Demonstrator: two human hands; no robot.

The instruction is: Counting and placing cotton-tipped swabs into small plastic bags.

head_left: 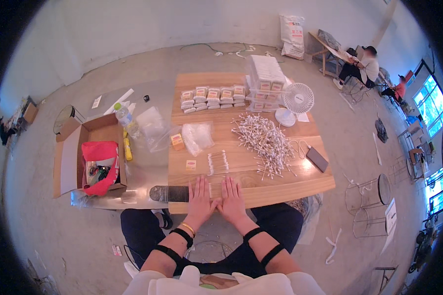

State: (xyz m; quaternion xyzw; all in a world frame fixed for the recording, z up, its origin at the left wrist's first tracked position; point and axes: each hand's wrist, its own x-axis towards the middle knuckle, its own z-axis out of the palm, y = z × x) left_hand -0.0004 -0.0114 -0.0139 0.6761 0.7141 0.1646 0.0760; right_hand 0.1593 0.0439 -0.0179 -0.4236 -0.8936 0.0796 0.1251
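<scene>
1. The left hand (199,200) lies palm down, its fingers (201,187) straight and pointing away from the body.
2. The right hand (233,200) mirrors it just beside, palm down, fingers likewise extended forward and held close together.
3. Both thumbs turn inward between the hands, their tips very close; whether they touch is unclear.
4. Behind the hands, the left wrist (194,221) and right wrist (242,223) look almost straight.
5. The left forearm (175,244) and right forearm (262,244) spread apart toward the body, converging at the hands.

white sack (292,39): red print (296,34) | bagged packets (187,100): small labels (213,93) (lettering too fine)
</scene>
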